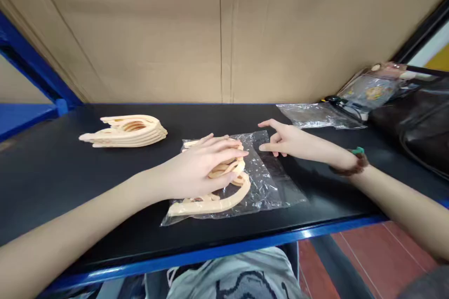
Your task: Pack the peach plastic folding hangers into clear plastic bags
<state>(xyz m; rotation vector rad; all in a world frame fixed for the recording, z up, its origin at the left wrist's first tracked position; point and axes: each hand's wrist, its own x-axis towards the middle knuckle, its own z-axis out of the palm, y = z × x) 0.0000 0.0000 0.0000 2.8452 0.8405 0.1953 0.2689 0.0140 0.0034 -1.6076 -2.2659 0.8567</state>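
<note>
My left hand [206, 166] lies flat over a clear plastic bag [261, 187], its fingers stretched out. Inside the bag are cream-coloured curved plastic pieces [242, 191], partly hidden under that hand; their exact kind I cannot make out. Just off the bag's right side hovers my right hand [282, 139], holding nothing, with index finger and thumb apart and the other fingers curled. To the left on the black tabletop rests a neat stack of similar cream curved pieces [133, 133], touched by neither hand.
Another clear plastic bag [321, 116] lies flat at the back right. Beside it are a packet with small items [372, 91] and a dark bag [414, 117]. A cardboard wall [168, 32] stands behind the table, and a blue edge [210, 254] runs along its front.
</note>
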